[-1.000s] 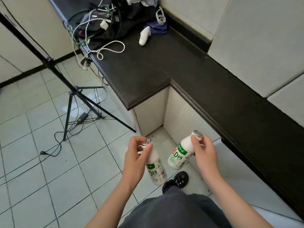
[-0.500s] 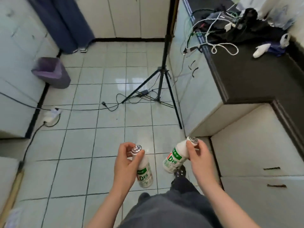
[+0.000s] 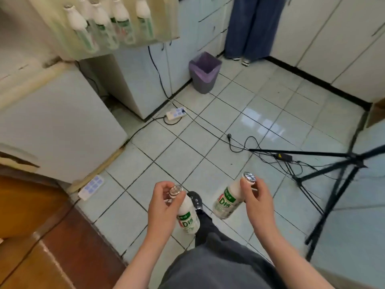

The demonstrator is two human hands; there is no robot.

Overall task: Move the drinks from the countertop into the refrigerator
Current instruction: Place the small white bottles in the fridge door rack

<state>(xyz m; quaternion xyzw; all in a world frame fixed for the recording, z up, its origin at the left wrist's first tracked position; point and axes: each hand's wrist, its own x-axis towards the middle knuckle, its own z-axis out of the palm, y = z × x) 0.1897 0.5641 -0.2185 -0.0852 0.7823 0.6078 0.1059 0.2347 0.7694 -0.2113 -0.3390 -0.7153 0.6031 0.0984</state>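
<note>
Head view, shelved bottles [image 3: 104, 24] left, bin [image 3: 203, 80] ahead, trailing cables [image 3: 229, 135], tripod [image 3: 357, 161] right

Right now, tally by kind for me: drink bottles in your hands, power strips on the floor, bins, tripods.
Drink bottles in hand: 2, the left bottle in the left hand, the right bottle in the right hand
Power strips: 2, the near power strip and the far power strip
Bins: 1, the bin
Tripods: 1, the tripod
Total: 6

Glossy tiled floor [image 3: 218, 126], shiny foil-capped white plastic bottles [image 3: 226, 202], wooden flooring [image 3: 41, 247], matt metal tripod [image 3: 333, 176]
</note>
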